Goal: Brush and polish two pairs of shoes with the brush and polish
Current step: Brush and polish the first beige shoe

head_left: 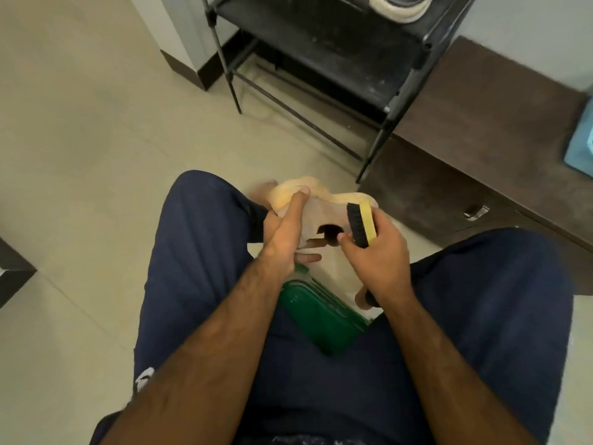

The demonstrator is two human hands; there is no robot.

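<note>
Brushing looks early: the left hand (284, 232) grips one beige shoe (324, 213) above the knees, and the right hand (375, 252) clasps the brush (361, 224), bristles just beside its upper. No polish shows. A green stool (321, 316) sits near; the black rack (321, 59) stands far, holding another shoe (401, 4).

the tiled floor (80, 155) lies open to the left of the left knee (199, 239) and ahead of it, wide room for a reach. between that knee and the right knee (497, 300) the gap is filled: beige shoe (324, 208) and brush (361, 224) above, a green ribbed thing (317, 319), perhaps a stool, below. ahead on the right, the black shoe rack (321, 59) and the dark low cabinet (481, 139) just beside it close off that side. a dark corner (12, 271) juts in at the left edge.
</note>
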